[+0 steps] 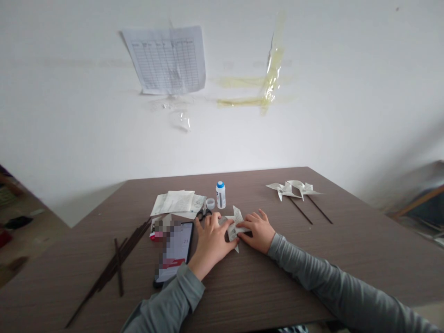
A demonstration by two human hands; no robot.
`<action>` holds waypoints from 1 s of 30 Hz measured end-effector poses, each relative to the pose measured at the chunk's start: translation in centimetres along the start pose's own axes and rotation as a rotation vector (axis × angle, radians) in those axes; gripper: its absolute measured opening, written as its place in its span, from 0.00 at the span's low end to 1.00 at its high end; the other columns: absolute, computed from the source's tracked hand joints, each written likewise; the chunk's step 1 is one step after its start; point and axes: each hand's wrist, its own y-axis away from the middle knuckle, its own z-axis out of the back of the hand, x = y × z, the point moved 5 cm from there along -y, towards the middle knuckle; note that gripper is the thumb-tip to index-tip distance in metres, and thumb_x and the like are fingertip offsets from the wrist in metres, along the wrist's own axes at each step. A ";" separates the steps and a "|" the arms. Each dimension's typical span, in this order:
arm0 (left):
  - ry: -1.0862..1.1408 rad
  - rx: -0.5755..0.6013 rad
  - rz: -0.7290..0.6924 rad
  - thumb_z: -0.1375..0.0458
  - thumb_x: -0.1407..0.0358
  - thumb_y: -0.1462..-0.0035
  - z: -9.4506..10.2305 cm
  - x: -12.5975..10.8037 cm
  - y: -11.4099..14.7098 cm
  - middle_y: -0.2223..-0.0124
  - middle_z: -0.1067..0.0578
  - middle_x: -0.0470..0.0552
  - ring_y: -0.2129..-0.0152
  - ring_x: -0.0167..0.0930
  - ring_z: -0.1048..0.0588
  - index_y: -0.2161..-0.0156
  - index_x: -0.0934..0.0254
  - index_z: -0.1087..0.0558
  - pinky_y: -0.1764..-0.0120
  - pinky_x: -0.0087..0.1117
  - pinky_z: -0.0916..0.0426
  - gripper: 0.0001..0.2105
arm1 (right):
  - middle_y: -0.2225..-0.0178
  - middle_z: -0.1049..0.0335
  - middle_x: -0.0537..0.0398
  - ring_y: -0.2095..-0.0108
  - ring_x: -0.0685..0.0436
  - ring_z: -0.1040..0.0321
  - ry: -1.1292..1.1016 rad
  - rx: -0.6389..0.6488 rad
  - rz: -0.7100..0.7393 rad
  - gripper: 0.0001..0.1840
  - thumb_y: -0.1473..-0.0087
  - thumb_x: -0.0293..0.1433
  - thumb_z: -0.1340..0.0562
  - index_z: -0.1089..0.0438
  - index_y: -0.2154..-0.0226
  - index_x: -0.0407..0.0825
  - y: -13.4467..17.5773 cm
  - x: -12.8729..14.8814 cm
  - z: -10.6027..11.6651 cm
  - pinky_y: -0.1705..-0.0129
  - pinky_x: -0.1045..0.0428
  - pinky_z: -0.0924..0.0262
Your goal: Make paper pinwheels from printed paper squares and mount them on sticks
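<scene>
Between my hands a printed-paper pinwheel (237,214), its points sticking out at top and bottom, is held down at the table's middle. My left hand (213,240) grips its left side, thumb and fingers closed on the paper. From the right, my right hand (258,230) pinches a folded blade with thumb and forefinger, the other fingers raised. My fingers hide part of the pinwheel's centre. Just beyond my left hand lie black-handled scissors (200,214), partly covered. Behind them are a small clear cup (210,203) and a white glue bottle (221,196) with a blue cap.
Two pinwheels on dark sticks (284,190) lie at the back right. Paper sheets (176,201) are stacked at back left, near a phone (183,245) and a small red-and-white box (157,235). Loose dark sticks (114,266) spread along the left. A wall borders the table's far edge.
</scene>
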 end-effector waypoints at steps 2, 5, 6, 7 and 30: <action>0.013 0.015 0.000 0.20 0.58 0.31 -0.1 0.1 0.0 0.28 0.16 0.63 0.27 0.63 0.19 0.30 0.44 0.06 0.17 0.88 0.38 0.26 | 0.47 0.08 0.48 0.38 0.26 0.15 0.000 0.009 -0.005 0.16 0.26 0.35 0.22 0.04 0.40 0.65 0.0 -0.1 -0.1 0.13 0.18 0.37; 0.030 0.039 -0.009 0.21 0.57 0.29 0.0 0.1 0.0 0.27 0.16 0.64 0.26 0.65 0.20 0.31 0.42 0.05 0.17 0.91 0.40 0.23 | 0.46 0.08 0.48 0.37 0.26 0.14 -0.007 0.017 -0.020 0.17 0.25 0.36 0.22 0.05 0.39 0.65 0.0 -0.1 -0.3 0.13 0.18 0.39; 0.028 0.048 -0.012 0.22 0.57 0.28 0.0 0.1 0.0 0.26 0.16 0.64 0.26 0.65 0.21 0.31 0.42 0.05 0.17 0.91 0.41 0.23 | 0.46 0.08 0.48 0.37 0.26 0.14 -0.009 0.017 -0.022 0.17 0.25 0.36 0.22 0.05 0.39 0.66 0.0 -0.1 -0.3 0.13 0.18 0.39; 0.023 0.057 -0.013 0.22 0.56 0.27 0.0 0.1 0.0 0.26 0.16 0.64 0.25 0.65 0.21 0.31 0.43 0.06 0.17 0.91 0.42 0.23 | 0.46 0.08 0.48 0.37 0.26 0.14 -0.010 0.017 -0.022 0.17 0.25 0.36 0.22 0.05 0.39 0.66 0.0 -0.1 -0.3 0.13 0.18 0.39; 0.040 0.018 -0.001 0.20 0.58 0.28 -0.2 0.1 0.3 0.25 0.17 0.63 0.25 0.64 0.21 0.35 0.43 0.04 0.17 0.89 0.38 0.19 | 0.46 0.07 0.46 0.38 0.25 0.14 -0.063 0.009 -0.016 0.17 0.25 0.34 0.23 0.04 0.39 0.63 0.0 -0.2 0.3 0.13 0.14 0.38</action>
